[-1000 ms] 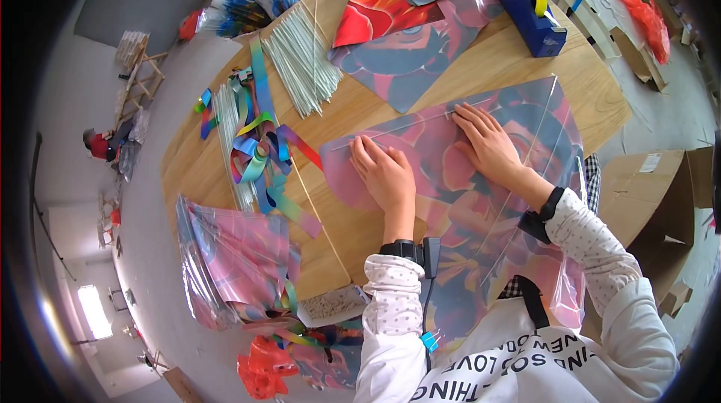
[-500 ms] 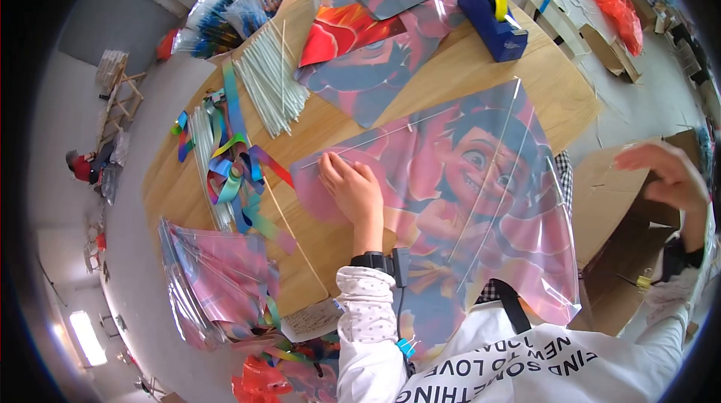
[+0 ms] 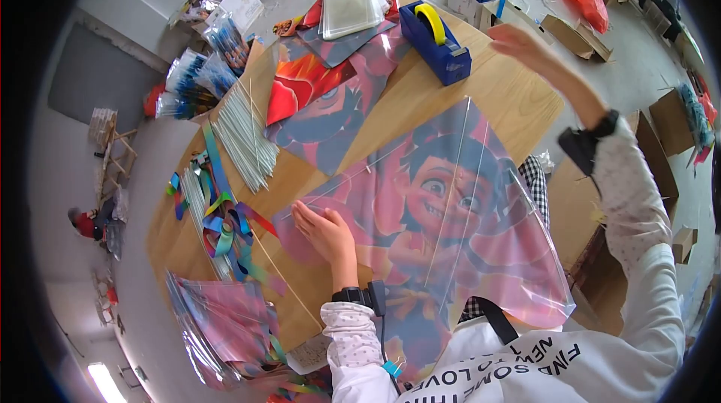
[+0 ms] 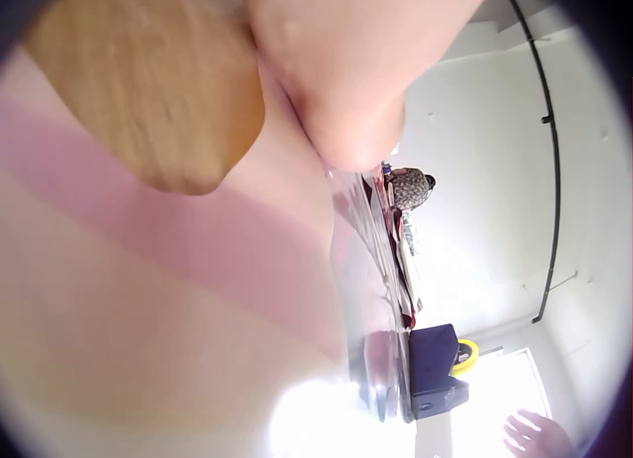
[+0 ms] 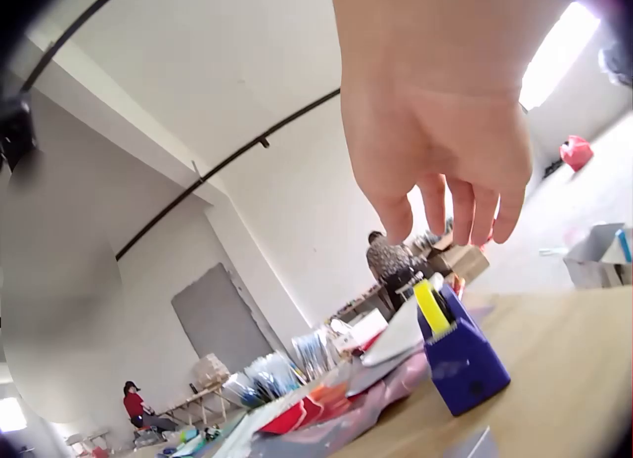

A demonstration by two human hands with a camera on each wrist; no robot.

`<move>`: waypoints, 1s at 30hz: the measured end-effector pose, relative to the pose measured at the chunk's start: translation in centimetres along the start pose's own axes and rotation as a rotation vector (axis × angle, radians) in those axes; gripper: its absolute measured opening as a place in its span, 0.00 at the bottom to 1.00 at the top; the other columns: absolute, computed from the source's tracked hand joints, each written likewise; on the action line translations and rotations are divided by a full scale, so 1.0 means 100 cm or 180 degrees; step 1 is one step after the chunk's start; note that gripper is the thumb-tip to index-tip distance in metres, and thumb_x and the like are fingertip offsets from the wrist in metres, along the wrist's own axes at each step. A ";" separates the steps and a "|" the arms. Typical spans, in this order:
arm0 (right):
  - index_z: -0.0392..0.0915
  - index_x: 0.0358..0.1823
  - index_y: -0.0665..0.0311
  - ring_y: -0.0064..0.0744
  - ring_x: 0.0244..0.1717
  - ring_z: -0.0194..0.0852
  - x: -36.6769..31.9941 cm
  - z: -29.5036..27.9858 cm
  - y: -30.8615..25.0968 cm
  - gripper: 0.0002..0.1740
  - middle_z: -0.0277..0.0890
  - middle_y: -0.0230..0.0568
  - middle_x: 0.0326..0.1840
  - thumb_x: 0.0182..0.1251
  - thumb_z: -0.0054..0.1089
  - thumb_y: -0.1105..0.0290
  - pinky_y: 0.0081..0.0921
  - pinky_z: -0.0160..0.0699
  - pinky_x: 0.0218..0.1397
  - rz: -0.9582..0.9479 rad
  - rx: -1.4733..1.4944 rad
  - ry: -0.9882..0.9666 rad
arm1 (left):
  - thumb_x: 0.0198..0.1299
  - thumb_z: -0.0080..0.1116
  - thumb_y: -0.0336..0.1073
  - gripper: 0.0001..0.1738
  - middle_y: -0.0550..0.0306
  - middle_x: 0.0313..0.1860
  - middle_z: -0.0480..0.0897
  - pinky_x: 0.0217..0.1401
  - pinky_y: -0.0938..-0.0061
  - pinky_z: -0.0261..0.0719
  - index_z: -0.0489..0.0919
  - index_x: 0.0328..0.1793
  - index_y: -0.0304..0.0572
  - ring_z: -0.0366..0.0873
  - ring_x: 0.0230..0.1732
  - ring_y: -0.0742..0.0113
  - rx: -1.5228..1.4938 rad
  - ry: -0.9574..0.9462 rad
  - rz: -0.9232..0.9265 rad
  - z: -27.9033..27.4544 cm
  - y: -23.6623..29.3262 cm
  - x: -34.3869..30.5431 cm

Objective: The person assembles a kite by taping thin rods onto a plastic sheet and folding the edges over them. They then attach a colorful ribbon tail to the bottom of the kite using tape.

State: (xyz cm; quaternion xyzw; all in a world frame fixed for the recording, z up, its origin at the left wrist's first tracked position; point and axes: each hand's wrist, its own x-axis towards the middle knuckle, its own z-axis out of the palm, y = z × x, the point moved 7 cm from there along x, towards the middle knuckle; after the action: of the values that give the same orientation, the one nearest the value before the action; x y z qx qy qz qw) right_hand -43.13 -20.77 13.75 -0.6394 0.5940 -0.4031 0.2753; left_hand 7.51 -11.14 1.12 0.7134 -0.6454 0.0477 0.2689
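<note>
A kite sheet [image 3: 496, 230] printed with a cartoon character lies on the wooden table [image 3: 518, 106], thin rods running across it. My left hand [image 3: 328, 238] rests at its left corner with the fingers fairly straight, beside the rod [image 3: 338, 184] along the upper left edge. In the left wrist view the hand [image 4: 356, 62] is close over the pink film. My right hand [image 3: 526, 48] is raised above the table's far right side and holds nothing. Its fingers hang loosely in the right wrist view, above a blue tape dispenser [image 5: 463, 364] with a yellow roll.
Kite sheets [image 3: 315, 121] and clear plastic bags [image 3: 353, 5] lie at the back. White rods [image 3: 244, 144] and coloured ribbons [image 3: 225, 223] are on the left, folded kite film [image 3: 221, 320] at the near left. Cardboard boxes [image 3: 582, 200] stand on the floor at right.
My right hand has left the kite, swung out to the right, then moved forward towards the tape dispenser. The left hand stays at the kite's left corner. The head view has shifted.
</note>
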 end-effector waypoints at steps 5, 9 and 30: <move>0.84 0.49 0.68 0.28 0.48 0.82 0.039 0.059 0.045 0.24 0.85 0.39 0.45 0.66 0.67 0.52 0.27 0.76 0.53 0.1007 0.0108 0.0621 | 0.63 0.56 0.29 0.41 0.31 0.78 0.57 0.80 0.52 0.55 0.50 0.80 0.26 0.54 0.79 0.39 -0.1085 -0.0072 -0.0557 -0.007 -0.015 -0.002; 0.87 0.39 0.67 0.29 0.39 0.82 0.055 0.070 0.070 0.19 0.85 0.37 0.35 0.62 0.68 0.56 0.27 0.76 0.44 0.1427 0.0226 0.0537 | 0.62 0.57 0.27 0.42 0.37 0.80 0.55 0.83 0.57 0.48 0.52 0.81 0.31 0.50 0.82 0.46 -0.1350 -0.0415 -0.0505 -0.036 -0.022 0.009; 0.85 0.44 0.69 0.22 0.50 0.72 -0.119 0.020 -0.032 0.20 0.81 0.32 0.44 0.68 0.65 0.56 0.23 0.64 0.56 0.1172 0.1389 0.0785 | 0.65 0.59 0.36 0.28 0.40 0.72 0.70 0.73 0.59 0.66 0.71 0.71 0.34 0.68 0.73 0.46 -0.1722 -0.2973 0.2278 -0.153 0.256 0.050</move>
State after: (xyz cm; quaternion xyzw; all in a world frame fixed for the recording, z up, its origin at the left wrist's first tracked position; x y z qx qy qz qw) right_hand -39.39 -8.91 13.12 -0.3931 0.6282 -0.5390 0.4003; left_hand -11.67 -9.41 24.43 0.3069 -0.8815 -0.3453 0.0976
